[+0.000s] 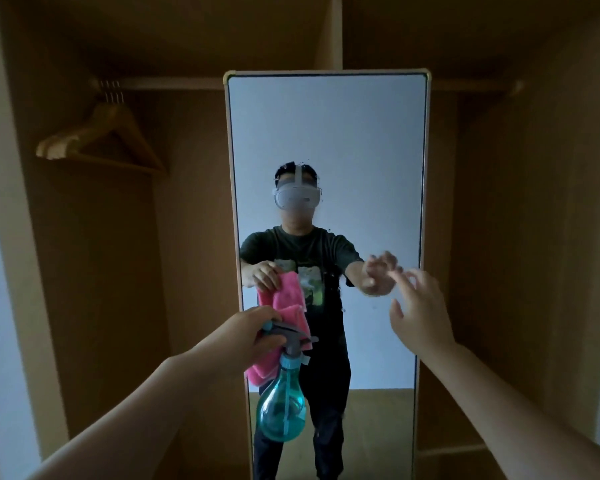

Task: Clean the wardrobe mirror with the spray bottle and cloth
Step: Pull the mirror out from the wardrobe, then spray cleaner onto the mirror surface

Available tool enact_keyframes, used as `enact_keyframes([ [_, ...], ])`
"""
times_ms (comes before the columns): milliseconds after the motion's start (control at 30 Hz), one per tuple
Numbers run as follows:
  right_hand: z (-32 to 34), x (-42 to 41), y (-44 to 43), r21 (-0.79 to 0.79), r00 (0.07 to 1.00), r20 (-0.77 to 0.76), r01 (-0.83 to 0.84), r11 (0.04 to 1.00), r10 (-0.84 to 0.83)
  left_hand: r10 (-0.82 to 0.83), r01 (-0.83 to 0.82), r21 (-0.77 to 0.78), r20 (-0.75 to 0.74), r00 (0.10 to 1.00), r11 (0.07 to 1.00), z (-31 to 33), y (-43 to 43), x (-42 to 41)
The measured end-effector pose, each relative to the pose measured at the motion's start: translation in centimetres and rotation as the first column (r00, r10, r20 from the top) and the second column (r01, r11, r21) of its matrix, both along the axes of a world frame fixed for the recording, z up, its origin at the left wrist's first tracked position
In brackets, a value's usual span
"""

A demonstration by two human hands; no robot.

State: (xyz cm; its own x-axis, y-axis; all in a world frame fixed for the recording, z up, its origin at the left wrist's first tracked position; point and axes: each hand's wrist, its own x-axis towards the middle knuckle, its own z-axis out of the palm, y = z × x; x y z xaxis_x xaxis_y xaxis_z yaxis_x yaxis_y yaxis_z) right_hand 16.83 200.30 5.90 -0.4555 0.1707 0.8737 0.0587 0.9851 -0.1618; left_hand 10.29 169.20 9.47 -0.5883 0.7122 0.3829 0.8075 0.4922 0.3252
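The left hand (253, 332), at 7 o'clock, had its fingers curled around the head of the spray bottle (283, 407) and a bunched pink cloth (278, 344); the bottle hung upright, long axis vertical, nozzle pointing toward 3 o'clock. At 4 o'clock the right hand (420, 313) was empty, fingers spread, close to the glass. Beyond, the mirror (326, 140) stood tall at 12 o'clock with droplets near its middle, so spraying seemed done and wiping was left.

The mirror (326, 133) runs off the bottom edge; below it, the left hand (253, 332) hides part of the pink cloth (262, 370).
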Motion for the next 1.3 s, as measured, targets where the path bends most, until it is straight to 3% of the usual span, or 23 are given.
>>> enact_keyframes([
  [67,0.4,0.7,-3.2,-0.026,0.977,0.026,-0.209,0.978,0.209,0.005,-0.005,-0.002,0.003,1.0,1.0,0.3,0.0,0.2],
  [167,1.2,1.9,-8.3,-0.251,0.819,0.176,-0.5,0.829,0.547,-0.015,0.015,-0.009,-0.024,1.0,1.0,0.8,0.0,0.4],
  [233,1.2,2.3,-10.8,-0.346,0.702,0.243,-0.583,0.735,0.67,-0.034,0.034,-0.005,-0.052,0.998,0.999,1.1,-0.1,0.6],
  [333,1.3,2.5,-12.9,-0.531,0.567,0.217,-0.614,0.584,0.795,-0.037,0.038,0.007,-0.065,0.997,0.999,1.6,-0.5,0.6],
  [400,1.2,2.1,-13.4,-0.588,0.567,0.159,-0.603,0.539,0.808,-0.039,0.041,0.017,-0.061,0.997,0.999,1.8,-0.9,0.5],
  [567,0.9,1.3,-14.1,-0.631,0.62,0.128,-0.551,0.546,0.774,-0.033,0.034,0.039,-0.018,0.999,0.999,1.7,-2.0,0.0],
  [800,1.6,1.7,-15.6,-0.666,0.548,0.108,-0.58,0.469,0.83,0.026,-0.026,0.042,0.017,1.0,0.999,2.2,-4.1,-0.6],
  [967,2.6,1.7,-16.2,-0.665,0.539,0.01,-0.626,0.408,0.843,0.029,-0.031,0.04,0.047,0.998,0.999,2.1,-5.3,-0.8],
  [1167,3.4,1.6,-16.6,-0.635,0.576,-0.11,-0.668,0.389,0.81,0.015,-0.018,-0.055,-0.053,0.998,0.998,2.0,-6.2,-0.9],
  [1300,4.1,1.7,-17.0,-0.65,0.549,-0.168,-0.686,0.326,0.819,0.042,-0.043,-0.013,-0.089,0.995,0.999,1.9,-6.1,-1.3],
])
